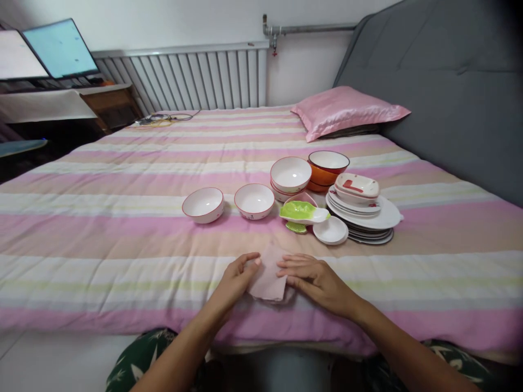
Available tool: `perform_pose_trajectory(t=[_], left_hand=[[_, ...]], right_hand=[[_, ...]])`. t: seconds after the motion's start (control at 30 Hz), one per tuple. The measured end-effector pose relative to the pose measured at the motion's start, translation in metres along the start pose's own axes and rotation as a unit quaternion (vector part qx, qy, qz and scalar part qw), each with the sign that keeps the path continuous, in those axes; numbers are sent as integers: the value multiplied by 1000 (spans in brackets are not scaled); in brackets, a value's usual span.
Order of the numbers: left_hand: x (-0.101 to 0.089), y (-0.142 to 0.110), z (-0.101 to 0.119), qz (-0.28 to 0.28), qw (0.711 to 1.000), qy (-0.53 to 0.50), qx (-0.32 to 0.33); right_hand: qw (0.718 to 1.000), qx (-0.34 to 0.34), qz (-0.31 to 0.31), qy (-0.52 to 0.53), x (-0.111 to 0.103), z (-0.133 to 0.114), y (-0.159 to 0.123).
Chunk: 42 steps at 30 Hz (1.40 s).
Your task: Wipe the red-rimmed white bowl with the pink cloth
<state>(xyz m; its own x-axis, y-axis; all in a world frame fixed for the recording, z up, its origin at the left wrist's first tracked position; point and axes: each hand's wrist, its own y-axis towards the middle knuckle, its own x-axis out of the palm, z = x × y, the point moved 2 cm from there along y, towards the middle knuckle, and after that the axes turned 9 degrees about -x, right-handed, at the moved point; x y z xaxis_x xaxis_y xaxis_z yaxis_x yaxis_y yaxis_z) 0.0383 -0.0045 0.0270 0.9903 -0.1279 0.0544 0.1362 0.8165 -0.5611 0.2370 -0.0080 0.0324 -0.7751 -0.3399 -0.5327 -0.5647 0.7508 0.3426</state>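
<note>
A folded pale pink cloth [267,280] lies on the striped bedspread near the bed's front edge, between my hands. My left hand [236,277] is closed at its left side, thumb and fingers holding the edge. Across the cloth's right side, my right hand [321,280] rests with its fingers stretched out flat and the thumb apart, touching it. Just beyond stand two white bowls with red rims, a left bowl [203,205] and a right bowl [254,201]. A green and white leaf-shaped dish [300,212] and a small white saucer [330,230] lie beyond my right hand.
Stacked white bowls [291,174] and orange bowls [327,170] stand farther back. On the right are piled plates [386,213] topped by square bowls [357,186]. A pink pillow [347,111] leans by the grey headboard [445,87]. Cables [165,118] lie at the far left.
</note>
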Motion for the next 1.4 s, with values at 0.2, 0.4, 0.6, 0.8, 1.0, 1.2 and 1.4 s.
perform_pose_trajectory(t=[0.2, 0.4, 0.6, 0.8, 1.0, 1.2, 1.4], left_hand=[[-10, -4, 9, 53, 981, 131, 131], [18, -24, 6, 30, 882, 289, 371], [59, -49, -3, 138, 818, 323, 456], [54, -69, 9, 165, 826, 230, 488], [39, -64, 27, 41, 907, 135, 396], [36, -63, 35, -124, 982, 24, 139], [26, -45, 30, -121, 992, -40, 18]], right_hand=[[953, 155, 188, 178, -4, 10, 1], [911, 166, 321, 198, -11, -2, 4], [944, 56, 324, 25, -11, -55, 10], [930, -43, 353, -96, -22, -100, 10], [905, 23, 423, 41, -39, -100, 9], [905, 61, 405, 116, -61, -87, 7], [927, 55, 344, -140, -71, -48, 18]])
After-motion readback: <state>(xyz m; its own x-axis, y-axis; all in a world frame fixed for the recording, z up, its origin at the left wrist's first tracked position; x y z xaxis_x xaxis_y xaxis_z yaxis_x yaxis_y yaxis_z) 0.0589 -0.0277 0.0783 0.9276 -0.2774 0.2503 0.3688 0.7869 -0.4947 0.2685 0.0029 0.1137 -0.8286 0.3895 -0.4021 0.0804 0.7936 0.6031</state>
